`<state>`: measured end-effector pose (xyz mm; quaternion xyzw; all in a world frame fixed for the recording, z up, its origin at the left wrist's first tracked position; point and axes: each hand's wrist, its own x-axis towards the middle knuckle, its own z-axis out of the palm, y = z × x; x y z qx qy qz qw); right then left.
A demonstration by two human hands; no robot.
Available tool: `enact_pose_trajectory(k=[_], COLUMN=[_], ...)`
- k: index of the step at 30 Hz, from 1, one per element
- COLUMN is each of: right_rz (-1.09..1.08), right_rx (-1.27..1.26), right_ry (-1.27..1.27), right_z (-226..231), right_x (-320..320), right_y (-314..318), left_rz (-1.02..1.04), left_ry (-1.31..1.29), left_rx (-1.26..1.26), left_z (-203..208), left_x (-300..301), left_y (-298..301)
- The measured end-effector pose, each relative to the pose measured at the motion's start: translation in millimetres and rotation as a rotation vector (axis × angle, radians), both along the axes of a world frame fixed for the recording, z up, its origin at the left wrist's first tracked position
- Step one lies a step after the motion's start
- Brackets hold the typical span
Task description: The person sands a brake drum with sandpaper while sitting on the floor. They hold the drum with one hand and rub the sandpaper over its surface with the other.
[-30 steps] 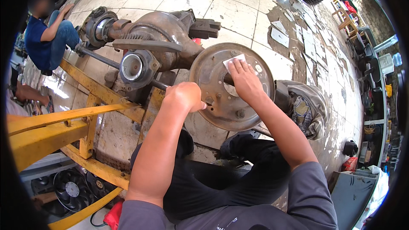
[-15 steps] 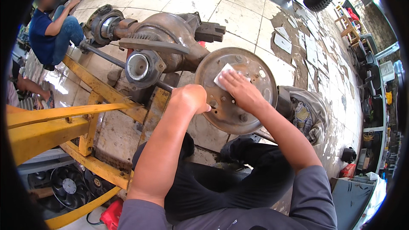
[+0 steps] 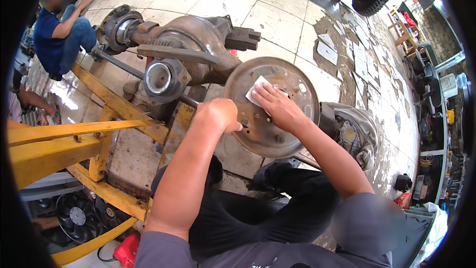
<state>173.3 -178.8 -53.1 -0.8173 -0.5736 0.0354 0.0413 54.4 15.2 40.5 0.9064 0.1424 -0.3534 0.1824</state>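
Note:
A round, rust-stained brake backing plate (image 3: 258, 134) stands tilted in front of me, its face dotted with bolt holes and bosses. Around its left rim is curled my left hand (image 3: 218, 115), thumb on the plate's face and the other fingers mostly hidden. My right hand (image 3: 280, 106) presses a folded white cloth (image 3: 255, 93) against the upper middle of the plate, fingers laid over it. Behind the plate lies a rusty axle housing (image 3: 186, 30) with a round differential bulge. A grey hub-like part (image 3: 161, 78) with a bright bore sits left of my left hand.
A yellow metal frame (image 3: 54, 151) fills the left side, with a black fan (image 3: 78, 216) below it. Grey crumpled cloth (image 3: 364, 129) lies right of the plate. A person in blue (image 3: 52, 34) squats at far left. Broken floor tiles (image 3: 327, 52) lie beyond; shelving lines the right.
The whole scene shifts slightly with my head. My right hand and the white cloth move slightly on the plate; the left hand keeps its hold on the rim.

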Motion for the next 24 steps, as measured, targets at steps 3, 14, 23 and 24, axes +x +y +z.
enact_pose_trajectory(k=[3,14,23,24], right_rz=[-0.070,-0.021,-0.043,-0.059], right_rx=[0.015,-0.018,-0.059,-0.045], right_ry=[-0.008,0.028,0.002,-0.035], right_z=[-8,0,14,6], right_x=[3,-11,-17,-7], right_y=[-9,-9,-3,-7], left_rz=[0.015,-0.009,0.022,0.024], left_ry=[0.015,0.029,0.062,0.072], left_rx=[-0.005,0.003,-0.026,-0.041], left_z=[4,-4,6,6], left_x=[-1,0,-6,-6], left_y=[-1,-2,-4,-4])
